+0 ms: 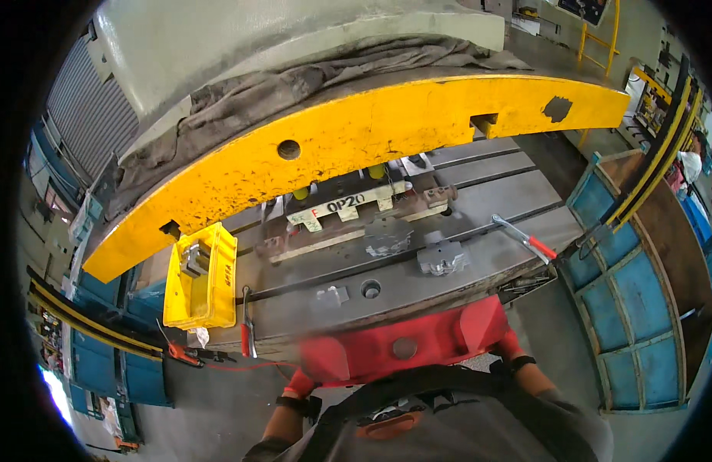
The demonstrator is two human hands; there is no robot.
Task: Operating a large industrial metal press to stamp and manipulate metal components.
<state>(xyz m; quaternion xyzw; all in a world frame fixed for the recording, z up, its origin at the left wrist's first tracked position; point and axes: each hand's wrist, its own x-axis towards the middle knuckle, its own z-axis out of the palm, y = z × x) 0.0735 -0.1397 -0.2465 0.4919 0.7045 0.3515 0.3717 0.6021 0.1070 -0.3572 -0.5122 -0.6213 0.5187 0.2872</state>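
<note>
A wide red painted piece, shaped like a panel with a round hole in its middle, spans the space between me and the machine bed's front edge. My left hand, in a red glove, is closed on its left end. At the right end my right hand, also red-gloved, grips it; its fingers are partly hidden behind the piece. On the bed beyond stand a grey metal block and a smaller one. Farther back sits a press die with a white marked strip.
A yellow bin holding metal parts stands at the bed's left. Red-handled wrenches lie at the left and right. Overhead crosses a thick yellow beam. A blue crate stands at the right.
</note>
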